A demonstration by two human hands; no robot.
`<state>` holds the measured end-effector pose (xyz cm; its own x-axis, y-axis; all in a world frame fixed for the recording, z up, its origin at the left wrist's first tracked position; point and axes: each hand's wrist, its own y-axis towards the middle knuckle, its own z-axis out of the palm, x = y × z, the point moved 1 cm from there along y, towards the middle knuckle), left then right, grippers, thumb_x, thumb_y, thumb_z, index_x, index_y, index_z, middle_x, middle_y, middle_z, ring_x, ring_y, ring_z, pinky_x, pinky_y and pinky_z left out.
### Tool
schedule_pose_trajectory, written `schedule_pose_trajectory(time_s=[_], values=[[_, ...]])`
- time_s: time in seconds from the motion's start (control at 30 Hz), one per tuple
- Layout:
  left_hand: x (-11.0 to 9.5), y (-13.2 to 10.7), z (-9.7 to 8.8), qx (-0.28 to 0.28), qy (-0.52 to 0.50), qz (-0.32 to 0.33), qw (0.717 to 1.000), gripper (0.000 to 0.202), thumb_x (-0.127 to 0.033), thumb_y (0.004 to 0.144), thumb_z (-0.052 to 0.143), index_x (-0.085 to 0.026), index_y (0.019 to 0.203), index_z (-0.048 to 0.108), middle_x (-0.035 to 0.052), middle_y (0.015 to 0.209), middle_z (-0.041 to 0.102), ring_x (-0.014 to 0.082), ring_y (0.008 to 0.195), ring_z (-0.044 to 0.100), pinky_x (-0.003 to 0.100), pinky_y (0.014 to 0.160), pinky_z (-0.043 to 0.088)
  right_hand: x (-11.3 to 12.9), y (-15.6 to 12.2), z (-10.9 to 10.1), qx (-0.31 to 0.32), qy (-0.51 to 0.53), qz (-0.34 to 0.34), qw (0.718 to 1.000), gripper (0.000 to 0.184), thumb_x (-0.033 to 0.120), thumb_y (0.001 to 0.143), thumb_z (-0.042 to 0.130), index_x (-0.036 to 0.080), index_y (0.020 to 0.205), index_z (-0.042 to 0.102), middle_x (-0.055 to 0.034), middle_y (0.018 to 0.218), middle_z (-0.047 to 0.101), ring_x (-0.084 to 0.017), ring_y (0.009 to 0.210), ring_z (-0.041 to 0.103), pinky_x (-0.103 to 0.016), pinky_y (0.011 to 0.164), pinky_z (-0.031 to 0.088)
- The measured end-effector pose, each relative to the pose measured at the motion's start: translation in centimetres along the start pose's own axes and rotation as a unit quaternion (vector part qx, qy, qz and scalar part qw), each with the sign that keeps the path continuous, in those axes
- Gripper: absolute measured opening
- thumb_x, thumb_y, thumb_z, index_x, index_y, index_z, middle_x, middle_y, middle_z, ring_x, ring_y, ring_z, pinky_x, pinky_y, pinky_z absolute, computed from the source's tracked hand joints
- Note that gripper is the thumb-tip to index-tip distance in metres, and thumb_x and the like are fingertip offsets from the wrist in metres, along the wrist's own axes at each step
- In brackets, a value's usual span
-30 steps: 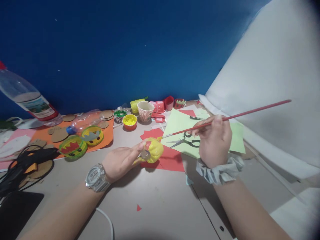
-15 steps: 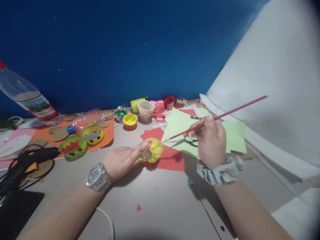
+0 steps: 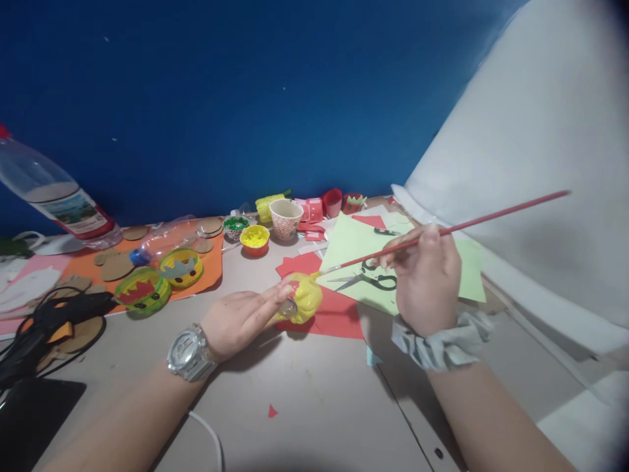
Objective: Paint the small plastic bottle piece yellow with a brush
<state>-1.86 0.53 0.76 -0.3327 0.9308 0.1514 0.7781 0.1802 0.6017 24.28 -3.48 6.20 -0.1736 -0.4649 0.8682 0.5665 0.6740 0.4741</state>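
My left hand (image 3: 248, 316) is closed around a yellow-painted plastic bottle bottom (image 3: 307, 299), with a clear unpainted patch and some red near my fingertips. The fingers hide part of it. My right hand (image 3: 426, 275) grips a long red paintbrush (image 3: 496, 215) like a pencil; its yellow-loaded tip touches the upper right side of the painted piece. Red paper (image 3: 339, 318) lies beneath the piece. Black-handled scissors (image 3: 381, 282) rest on light green paper (image 3: 351, 244), left of my right hand. A small cup of yellow paint (image 3: 255, 241) stands behind the piece.
A cup of green paint (image 3: 236, 227) and a patterned paper cup (image 3: 285, 219) stand at the back. Painted rings (image 3: 143, 292), a clear bottle (image 3: 171, 237) and a black glue gun (image 3: 81, 305) lie left. A tall bottle (image 3: 63, 190) leans there. A white sheet (image 3: 531, 164) rises right.
My right hand has moved right with the paintbrush, and the brush tip now shows yellow against the piece's upper right edge. More of the scissors shows. My left hand has barely moved.
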Motion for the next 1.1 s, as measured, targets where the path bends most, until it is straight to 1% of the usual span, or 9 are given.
schedule_pose_trajectory(time_s=[0.1, 0.27, 0.4, 0.53, 0.6, 0.73, 0.9, 1.0, 1.1], values=[[-0.1, 0.3, -0.1, -0.001, -0.002, 0.008, 1.000, 0.069, -0.018, 0.095, 0.042, -0.008, 0.148, 0.000, 0.0169, 0.103, 0.072, 0.0184, 0.069, 0.070, 0.026, 0.060, 0.052, 0.0, 0.0, 0.2, 0.042, 0.018, 0.036, 0.998, 0.030, 0.046, 0.090, 0.045, 0.022, 0.072, 0.051, 0.0039, 0.053, 0.056, -0.011, 0.044, 0.052, -0.026, 0.045, 0.045], [-0.2, 0.5, -0.1, 0.003, -0.002, 0.023, 1.000, 0.067, -0.015, 0.095, 0.037, -0.008, 0.148, -0.003, 0.0201, 0.114, 0.067, 0.0178, 0.063, 0.069, 0.028, 0.059, 0.053, 0.3, -0.2, 0.2, 0.009, -0.040, 0.006, 0.999, 0.029, 0.045, 0.090, 0.046, 0.022, 0.073, 0.051, 0.0044, 0.053, 0.055, -0.011, 0.047, 0.055, -0.025, 0.046, 0.044], [-0.3, 0.8, -0.2, -0.003, -0.002, 0.038, 0.999, 0.064, -0.013, 0.095, 0.034, -0.005, 0.148, -0.001, 0.0207, 0.113, 0.067, 0.0176, 0.065, 0.069, 0.027, 0.058, 0.054, 0.5, -0.4, 0.5, 0.046, -0.038, 0.021, 0.998, 0.031, 0.046, 0.091, 0.043, 0.023, 0.072, 0.051, 0.0031, 0.054, 0.057, -0.012, 0.045, 0.054, -0.026, 0.043, 0.043], [-0.4, 1.0, -0.2, -0.008, 0.002, 0.045, 0.999, 0.063, -0.014, 0.095, 0.034, -0.004, 0.148, 0.000, 0.0227, 0.111, 0.068, 0.0179, 0.066, 0.069, 0.027, 0.058, 0.054, 0.9, -0.5, 0.3, 0.002, -0.075, -0.027, 0.997, 0.028, 0.043, 0.090, 0.047, 0.021, 0.073, 0.052, 0.0034, 0.056, 0.057, -0.010, 0.047, 0.054, -0.025, 0.045, 0.042], [-0.4, 0.9, -0.2, -0.013, 0.003, 0.042, 0.999, 0.064, -0.013, 0.094, 0.036, -0.004, 0.147, 0.002, 0.0225, 0.111, 0.068, 0.0183, 0.068, 0.070, 0.027, 0.059, 0.055, 1.0, -0.6, 0.3, 0.007, -0.049, -0.037, 0.998, 0.027, 0.041, 0.092, 0.044, 0.022, 0.074, 0.051, 0.0038, 0.056, 0.056, -0.010, 0.046, 0.053, -0.026, 0.045, 0.042], [-0.3, 0.8, -0.1, -0.009, 0.004, 0.040, 0.999, 0.065, -0.010, 0.093, 0.036, -0.004, 0.147, 0.001, 0.0210, 0.110, 0.069, 0.0174, 0.067, 0.070, 0.027, 0.059, 0.055, 1.2, -1.1, 0.5, 0.073, -0.006, -0.040, 0.996, 0.024, 0.039, 0.092, 0.045, 0.023, 0.075, 0.053, 0.0031, 0.057, 0.056, -0.012, 0.046, 0.053, -0.027, 0.043, 0.041], [-0.3, 0.7, -0.1, 0.004, -0.002, 0.032, 0.999, 0.066, -0.011, 0.094, 0.037, -0.005, 0.148, 0.000, 0.0212, 0.110, 0.069, 0.0186, 0.067, 0.070, 0.028, 0.059, 0.054, 1.8, -1.3, 0.5, 0.030, -0.013, -0.067, 0.997, 0.022, 0.035, 0.092, 0.045, 0.024, 0.075, 0.054, 0.0022, 0.057, 0.056, -0.013, 0.045, 0.051, -0.028, 0.045, 0.042], [-0.3, 0.6, 0.0, 0.004, -0.010, 0.028, 1.000, 0.067, -0.011, 0.093, 0.039, -0.005, 0.148, 0.000, 0.0207, 0.112, 0.068, 0.0193, 0.071, 0.071, 0.028, 0.061, 0.054, 1.9, -1.4, 0.6, 0.069, 0.022, -0.031, 0.997, 0.022, 0.035, 0.092, 0.043, 0.024, 0.075, 0.052, 0.0019, 0.059, 0.057, -0.014, 0.046, 0.053, -0.029, 0.045, 0.043], [-0.3, 0.6, 0.0, 0.005, -0.009, 0.028, 1.000, 0.068, -0.013, 0.094, 0.039, -0.006, 0.148, -0.001, 0.0208, 0.111, 0.068, 0.0193, 0.070, 0.070, 0.029, 0.061, 0.054, 1.9, -1.5, 0.7, 0.070, 0.001, -0.046, 0.996, 0.021, 0.035, 0.092, 0.043, 0.025, 0.076, 0.052, 0.0016, 0.061, 0.058, -0.014, 0.048, 0.053, -0.030, 0.047, 0.043]])
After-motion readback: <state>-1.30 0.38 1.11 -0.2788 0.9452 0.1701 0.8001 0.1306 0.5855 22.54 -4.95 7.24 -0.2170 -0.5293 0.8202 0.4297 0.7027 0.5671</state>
